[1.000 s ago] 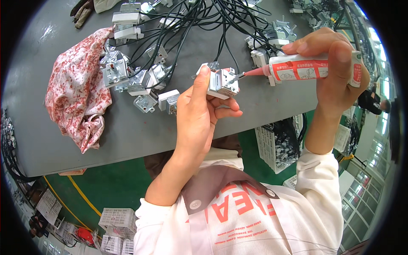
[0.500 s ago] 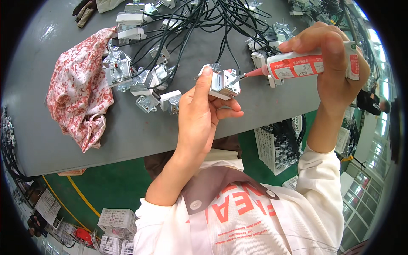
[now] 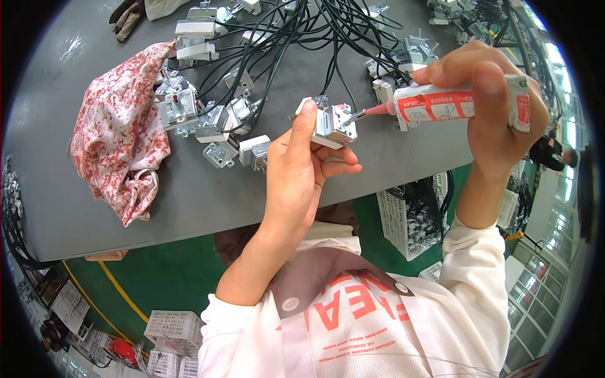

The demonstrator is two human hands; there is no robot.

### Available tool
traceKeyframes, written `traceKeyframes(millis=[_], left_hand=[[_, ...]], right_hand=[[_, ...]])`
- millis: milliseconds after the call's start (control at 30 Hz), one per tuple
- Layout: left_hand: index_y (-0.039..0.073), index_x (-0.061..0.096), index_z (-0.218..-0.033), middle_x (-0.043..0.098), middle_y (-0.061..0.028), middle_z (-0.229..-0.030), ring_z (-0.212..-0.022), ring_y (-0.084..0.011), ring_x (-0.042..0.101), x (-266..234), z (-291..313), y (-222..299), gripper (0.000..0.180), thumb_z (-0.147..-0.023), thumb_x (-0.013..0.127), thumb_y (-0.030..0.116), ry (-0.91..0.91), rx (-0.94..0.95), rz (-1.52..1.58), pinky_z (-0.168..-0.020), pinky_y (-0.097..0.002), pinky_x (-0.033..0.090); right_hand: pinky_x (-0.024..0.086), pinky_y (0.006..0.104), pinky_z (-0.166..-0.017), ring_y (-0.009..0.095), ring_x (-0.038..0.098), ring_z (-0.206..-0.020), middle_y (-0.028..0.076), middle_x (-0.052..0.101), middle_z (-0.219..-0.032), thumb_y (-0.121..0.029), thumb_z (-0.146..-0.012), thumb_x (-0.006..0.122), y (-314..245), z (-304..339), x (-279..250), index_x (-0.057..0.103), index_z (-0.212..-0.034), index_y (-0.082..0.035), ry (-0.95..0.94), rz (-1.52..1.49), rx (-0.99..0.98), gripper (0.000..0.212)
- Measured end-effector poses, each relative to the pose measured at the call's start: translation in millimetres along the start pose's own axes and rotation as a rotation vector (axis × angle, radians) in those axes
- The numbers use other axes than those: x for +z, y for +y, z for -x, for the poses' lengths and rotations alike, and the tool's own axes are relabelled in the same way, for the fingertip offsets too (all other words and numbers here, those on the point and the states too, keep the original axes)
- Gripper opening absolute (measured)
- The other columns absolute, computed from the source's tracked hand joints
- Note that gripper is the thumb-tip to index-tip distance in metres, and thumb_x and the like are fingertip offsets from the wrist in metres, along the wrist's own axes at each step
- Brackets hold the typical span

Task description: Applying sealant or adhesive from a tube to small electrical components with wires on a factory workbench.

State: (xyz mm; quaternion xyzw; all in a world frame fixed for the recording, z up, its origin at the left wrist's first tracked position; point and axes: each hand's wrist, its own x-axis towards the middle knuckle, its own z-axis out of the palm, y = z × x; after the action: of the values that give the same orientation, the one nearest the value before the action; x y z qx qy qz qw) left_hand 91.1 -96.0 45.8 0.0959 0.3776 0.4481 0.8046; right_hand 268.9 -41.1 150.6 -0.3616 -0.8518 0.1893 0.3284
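Between the thumb and fingers of my left hand (image 3: 293, 160) is a small white and silver metal-cased unit (image 3: 336, 126), with a short shaft sticking out toward the right. A squeeze tube (image 3: 435, 104) in white and red is gripped in my right hand (image 3: 504, 120), lying nearly level. Its tapered pink nozzle (image 3: 380, 109) points left, and the tip meets or nearly meets the shaft's end. Whether any paste is coming out is too small to tell. Similar units (image 3: 179, 107) on black cables lie left of my left hand, and others (image 3: 413, 53) lie beyond the tube.
A red-stained white cloth (image 3: 116, 135) lies crumpled on the left of the grey table (image 3: 208, 205). Bundled black cables (image 3: 283, 25) spread from the far middle. A white crate (image 3: 397, 220) of parts stands below the table's front edge at right; more crates (image 3: 173, 331) stand at lower left.
My right hand and the tube's rear end have dipped slightly, bringing the tube closer to level. The nozzle tip stays at the shaft, and my left hand has hardly moved.
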Motion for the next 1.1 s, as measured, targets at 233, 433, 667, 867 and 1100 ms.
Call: traceKeyframes(millis=[233, 433, 667, 867, 1100], left_hand=[[-0.005, 0.057, -0.096, 0.06, -0.0103, -0.079, -0.063, -0.0147, 0.06, -2, 0, -1, 0.049, -0.093, 0.042, 0.041, 0.007, 0.019, 0.009, -0.058, -0.0282, 0.056], [-0.005, 0.057, -0.1, 0.061, -0.0109, -0.083, -0.066, -0.015, 0.06, 2, 2, 0, 0.049, -0.094, 0.041, 0.041, 0.036, 0.039, 0.017, -0.06, -0.0293, 0.056], [-0.003, 0.051, -0.113, 0.06, -0.013, -0.098, -0.083, -0.0195, 0.061, -8, 13, 0, 0.046, -0.096, 0.037, 0.037, -0.086, 0.028, 0.165, -0.074, -0.035, 0.054], [-0.001, 0.04, -0.125, 0.051, -0.0158, -0.118, -0.086, -0.0196, 0.062, -3, 31, 31, 0.049, -0.081, 0.062, 0.002, 0.045, 0.476, -0.155, -0.062, -0.0258, 0.054], [-0.001, 0.048, -0.112, 0.056, -0.0092, -0.1, -0.061, -0.0093, 0.053, -10, 29, 21, 0.053, -0.068, 0.077, 0.003, 0.623, 0.801, -0.913, -0.047, -0.0182, 0.038]], right_hand=[[0.051, 0.0292, -0.048, 0.024, 0.064, -0.057, 0.018, 0.064, -0.07, -0.025, -0.091, 0.048, -17, -3, 3, 0.059, -0.075, 0.006, -0.065, 0.334, -0.261, 0.036], [0.048, 0.0264, -0.046, 0.023, 0.063, -0.055, 0.018, 0.065, -0.073, -0.029, -0.091, 0.05, -20, 6, 8, 0.059, -0.081, 0.004, -0.024, 0.414, -0.318, 0.036], [0.05, 0.0344, -0.059, 0.028, 0.062, -0.062, 0.02, 0.061, -0.074, -0.038, -0.097, 0.029, 0, 40, 18, 0.053, -0.081, 0.001, 0.54, 0.154, 0.041, 0.049], [0.044, 0.0268, -0.046, 0.021, 0.057, -0.056, 0.014, 0.059, -0.076, -0.035, -0.095, 0.042, 15, 73, 14, 0.055, -0.078, -0.002, 1.029, -0.564, 0.529, 0.04], [0.037, 0.0228, -0.041, 0.011, 0.046, -0.048, 0.01, 0.058, -0.074, -0.033, -0.094, 0.044, 15, 102, 22, 0.055, -0.076, -0.004, 1.183, -0.701, 0.633, 0.036]])
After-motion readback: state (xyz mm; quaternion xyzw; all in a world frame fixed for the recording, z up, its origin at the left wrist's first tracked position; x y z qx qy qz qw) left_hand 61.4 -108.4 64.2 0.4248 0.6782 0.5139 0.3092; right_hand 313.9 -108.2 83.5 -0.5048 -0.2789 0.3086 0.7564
